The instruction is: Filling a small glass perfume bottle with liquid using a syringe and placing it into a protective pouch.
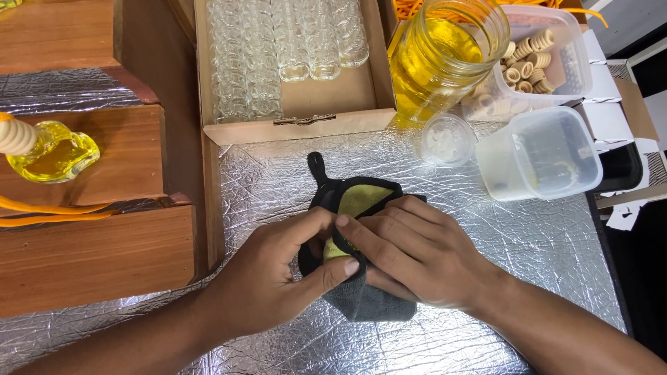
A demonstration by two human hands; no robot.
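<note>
Silver foil table [528,264] bears a dark cloth [361,295] (yellow inside), its long axis running away from the person; left hand [278,278] and right hand [410,257] both pinch it, meeting over its middle.

I see a table [542,250] covered in crinkled silver foil. Under my hands a cloth [361,298] lies on it. Beyond them sits a cardboard box [306,104] of glass bottles; a jar [434,62] of yellow liquid, a small cup [447,140] and plastic tubs [538,154] stand to their right. Wooden steps [90,257] lie left.
</note>
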